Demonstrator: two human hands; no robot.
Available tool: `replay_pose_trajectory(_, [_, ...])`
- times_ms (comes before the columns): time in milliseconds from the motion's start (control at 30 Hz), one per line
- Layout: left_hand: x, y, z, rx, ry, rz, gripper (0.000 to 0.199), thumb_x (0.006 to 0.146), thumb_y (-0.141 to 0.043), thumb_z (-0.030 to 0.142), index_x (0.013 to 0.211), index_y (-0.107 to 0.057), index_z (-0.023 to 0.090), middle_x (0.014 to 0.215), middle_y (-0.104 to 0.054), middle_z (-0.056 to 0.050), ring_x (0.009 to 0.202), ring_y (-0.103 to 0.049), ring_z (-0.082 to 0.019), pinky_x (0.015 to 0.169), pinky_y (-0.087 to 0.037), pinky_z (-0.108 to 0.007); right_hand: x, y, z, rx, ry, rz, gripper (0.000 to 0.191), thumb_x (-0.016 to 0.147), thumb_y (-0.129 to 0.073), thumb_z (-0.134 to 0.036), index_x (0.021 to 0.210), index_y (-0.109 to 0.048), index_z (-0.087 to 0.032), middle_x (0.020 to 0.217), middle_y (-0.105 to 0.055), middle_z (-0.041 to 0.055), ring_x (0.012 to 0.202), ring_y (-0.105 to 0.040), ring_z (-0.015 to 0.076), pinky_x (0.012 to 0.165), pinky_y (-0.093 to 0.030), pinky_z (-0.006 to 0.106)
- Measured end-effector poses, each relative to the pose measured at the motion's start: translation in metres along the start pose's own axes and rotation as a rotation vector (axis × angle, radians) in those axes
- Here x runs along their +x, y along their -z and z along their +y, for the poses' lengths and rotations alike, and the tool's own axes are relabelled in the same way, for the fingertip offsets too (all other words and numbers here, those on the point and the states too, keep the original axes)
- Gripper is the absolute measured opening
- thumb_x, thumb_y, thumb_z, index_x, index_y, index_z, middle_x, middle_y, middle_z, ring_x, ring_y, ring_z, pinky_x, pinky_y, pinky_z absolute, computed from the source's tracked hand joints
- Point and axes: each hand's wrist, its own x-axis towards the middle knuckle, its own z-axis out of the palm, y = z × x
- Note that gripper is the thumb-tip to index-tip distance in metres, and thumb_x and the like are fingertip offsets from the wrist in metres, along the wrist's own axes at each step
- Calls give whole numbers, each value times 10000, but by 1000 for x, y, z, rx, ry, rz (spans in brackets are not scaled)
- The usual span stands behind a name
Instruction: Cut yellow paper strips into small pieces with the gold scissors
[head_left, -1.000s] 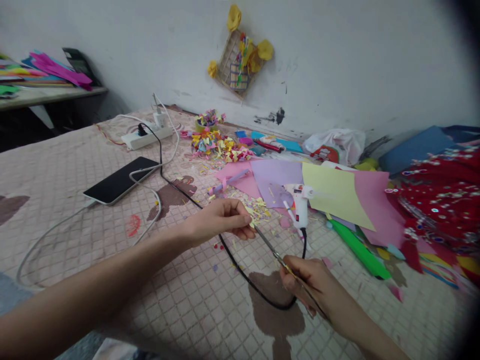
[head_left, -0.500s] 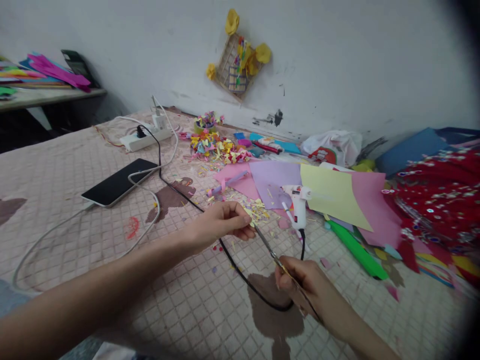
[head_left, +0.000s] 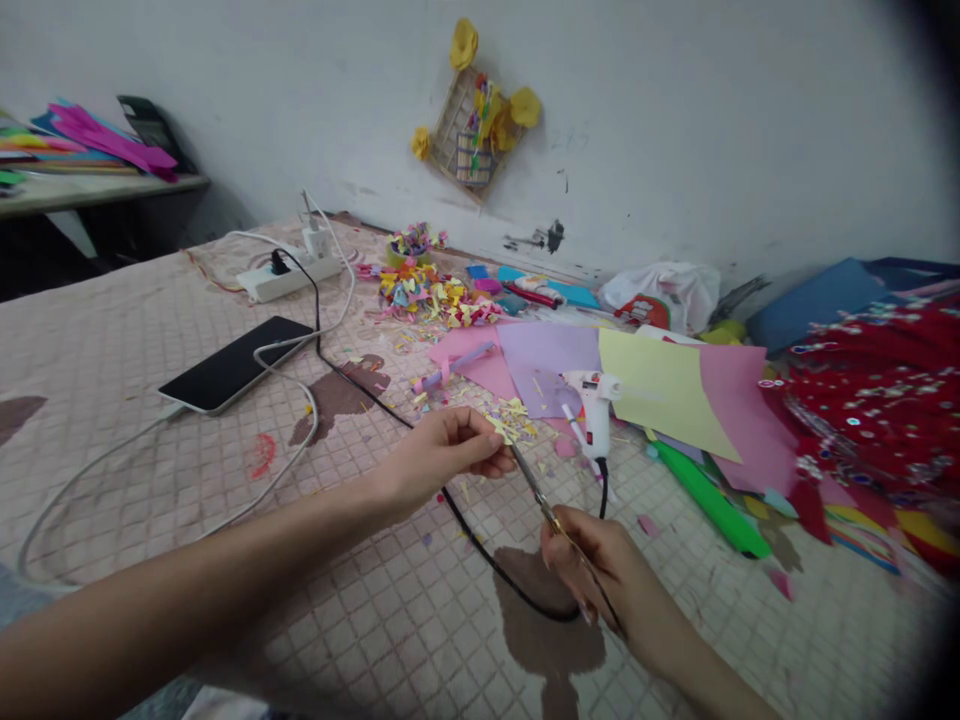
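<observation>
Pale-yellow paper piece (head_left: pixel 501 432) is pinched between the thumb and fingers of the left hand (head_left: pixel 456 446), ahead of the right hand (head_left: pixel 600 568), which grips the scissors (head_left: pixel 534 488) by the handles. Their tips lie just beside the left fingertips; contact with the paper cannot be told. Paper scraps (head_left: pixel 520 416) lie beyond.

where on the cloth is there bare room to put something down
Mostly bare cloth lies left of the tablet and power strip, and nearer the person, between the left forearm and the black cord. It is crowded beyond the left hand: paper scraps, coloured sheets and a glue gun.
</observation>
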Motion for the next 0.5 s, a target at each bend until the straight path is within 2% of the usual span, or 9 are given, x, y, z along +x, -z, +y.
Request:
replay_pose_trajectory(200, [0,1,1,50,17,-33,182,742,-633,252,725,-541,96,699,-670,-53,636,-618,-99,632,-469,-222,-2,2,2,-47,-3,-33,467,814,-355,-616,629,-393,-188,522,-335,-54,456,-318,88,417,-222,208])
replay_pose_trajectory(500, [1,3,-1,73,70,-52,185,735,-639,265,721,-582,90,709,-676,-57,628,-615,-92,643,-469,-219,0,1,0,-169,7,3,369,851,-405,-469,605,-351,-199,526,-328,-52,484,-313,98,440,-225,213])
